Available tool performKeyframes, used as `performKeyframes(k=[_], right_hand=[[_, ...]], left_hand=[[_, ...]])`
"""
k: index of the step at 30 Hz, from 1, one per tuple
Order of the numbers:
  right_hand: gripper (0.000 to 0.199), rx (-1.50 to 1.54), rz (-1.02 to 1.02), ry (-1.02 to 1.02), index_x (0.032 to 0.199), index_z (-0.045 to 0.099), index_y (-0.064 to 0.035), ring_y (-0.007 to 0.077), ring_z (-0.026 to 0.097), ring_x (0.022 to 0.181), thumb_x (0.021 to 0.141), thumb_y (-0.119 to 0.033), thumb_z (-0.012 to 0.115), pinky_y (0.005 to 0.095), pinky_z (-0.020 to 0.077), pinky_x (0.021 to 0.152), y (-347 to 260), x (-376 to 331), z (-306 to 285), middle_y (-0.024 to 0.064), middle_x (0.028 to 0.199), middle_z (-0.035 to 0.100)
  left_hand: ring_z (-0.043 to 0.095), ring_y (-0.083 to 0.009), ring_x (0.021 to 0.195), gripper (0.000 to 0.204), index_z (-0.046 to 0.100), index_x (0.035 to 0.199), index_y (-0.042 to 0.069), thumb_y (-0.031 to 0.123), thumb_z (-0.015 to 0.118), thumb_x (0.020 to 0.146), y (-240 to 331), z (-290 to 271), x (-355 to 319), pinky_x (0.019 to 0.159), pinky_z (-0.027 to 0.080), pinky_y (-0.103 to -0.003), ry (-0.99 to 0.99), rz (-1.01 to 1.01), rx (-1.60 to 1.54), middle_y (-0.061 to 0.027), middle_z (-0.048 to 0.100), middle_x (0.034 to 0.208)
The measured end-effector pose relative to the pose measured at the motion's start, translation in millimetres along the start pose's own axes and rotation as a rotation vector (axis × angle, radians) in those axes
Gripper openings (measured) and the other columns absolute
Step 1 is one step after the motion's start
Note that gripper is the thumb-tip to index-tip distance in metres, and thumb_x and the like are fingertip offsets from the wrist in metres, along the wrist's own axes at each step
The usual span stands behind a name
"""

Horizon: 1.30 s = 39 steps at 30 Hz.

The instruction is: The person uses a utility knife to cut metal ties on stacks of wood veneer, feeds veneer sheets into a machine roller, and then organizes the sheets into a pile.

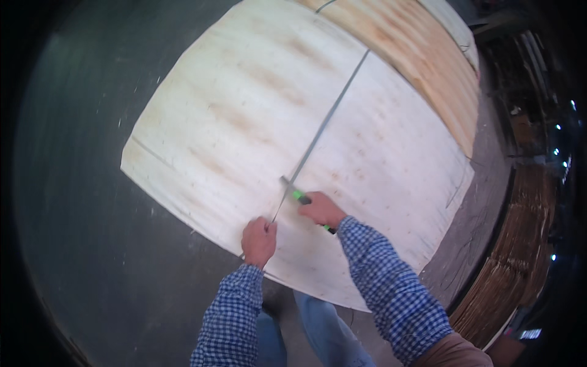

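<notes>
Strapping band (330, 116), one dark strip, crosses the pale wood sheet (202, 140) from its far edge down to your left hand (259, 241). Your two hands are apart: the left is pinched shut on the band, and the right (322, 209), a little farther forward and to its right, grips one green-and-black hand tool (301, 197). That tool's grey end lies at the band, ahead of your left hand; you cannot tell whether they touch.

The sheet's near edge passes just beside your left wrist and continues below your right hand; much of its face spreads beyond both hands. One tan wood sheet (422, 55) shows past the far edge, well ahead of your right hand, with a short length of a second dark band (326, 5) on it. Left of your left hand, beyond the edge, you have open grey floor (92, 214). Brown stacked sheets (507, 244) stand well to the right of your right hand.
</notes>
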State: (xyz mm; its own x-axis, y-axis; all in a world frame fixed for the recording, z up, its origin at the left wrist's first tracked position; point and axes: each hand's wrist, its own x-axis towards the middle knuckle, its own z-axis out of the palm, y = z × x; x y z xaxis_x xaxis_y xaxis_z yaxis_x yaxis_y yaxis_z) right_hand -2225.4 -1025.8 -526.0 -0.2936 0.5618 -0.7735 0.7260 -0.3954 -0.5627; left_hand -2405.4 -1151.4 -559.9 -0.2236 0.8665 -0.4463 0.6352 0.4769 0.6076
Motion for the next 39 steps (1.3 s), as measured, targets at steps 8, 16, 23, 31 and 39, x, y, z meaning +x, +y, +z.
performKeyframes(k=[8, 16, 23, 31, 39], right_hand=[[0.021, 0.341, 0.067, 0.104, 0.088, 0.055, -0.0023, 0.0159, 0.056, 0.069, 0.076, -0.016, 0.067, 0.0335, 0.0453, 0.065, 30, -213, 1, 0.0080, 0.071, 0.054], [0.030, 0.196, 0.372, 0.112, 0.095, 0.063, -0.0057, 0.0228, 0.062, 0.073, 0.079, -0.031, 0.068, 0.0388, 0.0475, 0.066, 77, -431, 42, 0.0103, 0.078, 0.064], [0.025, 1.397, 0.541, -0.641, 0.092, 0.061, -0.0045, 0.0196, 0.063, 0.072, 0.096, -0.029, 0.058, 0.0349, 0.0534, 0.065, -154, -425, 189, 0.0065, 0.084, 0.066], [0.020, 1.517, 0.060, -0.446, 0.090, 0.061, 0.0016, 0.0226, 0.064, 0.072, 0.092, -0.018, 0.055, 0.0349, 0.0545, 0.061, -351, -348, 183, 0.0116, 0.081, 0.063], [0.027, 1.169, -0.154, -0.291, 0.115, 0.050, -0.0016, 0.0152, 0.060, 0.067, 0.089, -0.005, 0.057, 0.0320, 0.0529, 0.059, -534, -416, 189, 0.0126, 0.092, 0.063]], left_hand=[[0.063, -0.0326, 0.070, 0.036, 0.062, 0.080, 0.004, 0.034, 0.049, 0.095, -52, -59, -113, 0.060, 0.044, -0.044, -0.338, -0.036, -0.213, -0.0185, 0.062, 0.072], [0.048, -0.0212, 0.054, 0.028, 0.052, 0.077, 0.010, 0.032, 0.052, 0.094, 66, -275, -368, 0.052, 0.040, -0.040, -0.281, -0.120, -0.428, -0.0042, 0.045, 0.058], [0.032, -0.0132, 0.044, 0.041, 0.042, 0.069, 0.014, 0.040, 0.044, 0.101, 225, -519, -507, 0.043, 0.030, -0.030, 0.021, -0.386, -1.425, 0.0025, 0.037, 0.052], [0.027, -0.0098, 0.041, 0.044, 0.049, 0.078, 0.012, 0.042, 0.031, 0.105, 156, -755, -583, 0.039, 0.024, -0.026, 0.651, 0.274, -1.658, 0.0016, 0.039, 0.050], [0.031, -0.0090, 0.048, 0.018, 0.054, 0.082, 0.009, 0.019, 0.054, 0.097, -24, -898, -539, 0.044, 0.027, -0.024, 1.038, 0.165, -1.584, 0.0014, 0.042, 0.062]])
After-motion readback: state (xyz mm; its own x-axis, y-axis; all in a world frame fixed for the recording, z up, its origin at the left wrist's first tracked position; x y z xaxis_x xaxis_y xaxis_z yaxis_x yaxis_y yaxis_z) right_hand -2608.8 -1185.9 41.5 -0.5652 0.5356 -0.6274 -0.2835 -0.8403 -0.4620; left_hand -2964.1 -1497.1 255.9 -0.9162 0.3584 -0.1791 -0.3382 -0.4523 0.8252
